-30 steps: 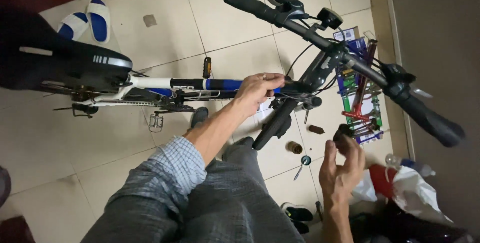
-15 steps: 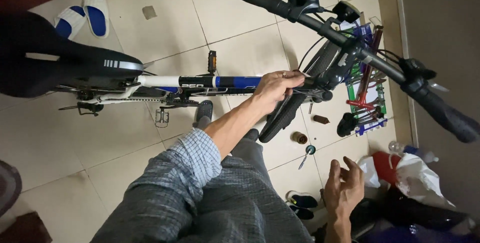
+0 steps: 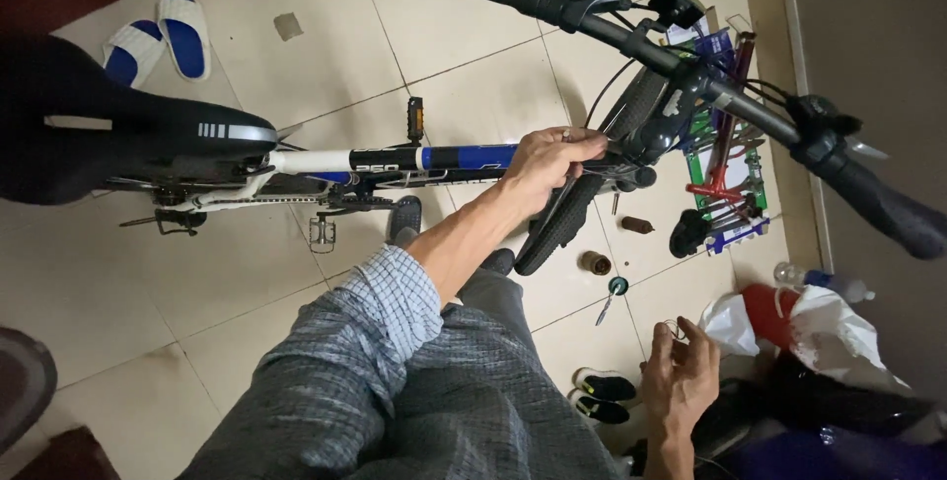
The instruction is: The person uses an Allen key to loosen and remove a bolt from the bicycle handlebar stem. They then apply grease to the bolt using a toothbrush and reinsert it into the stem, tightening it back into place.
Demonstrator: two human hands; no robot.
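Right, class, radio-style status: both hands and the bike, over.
Left hand gripping bike frame near the head tube. Right hand low, off the bike, pinching something small. Screwdriver on the floor.
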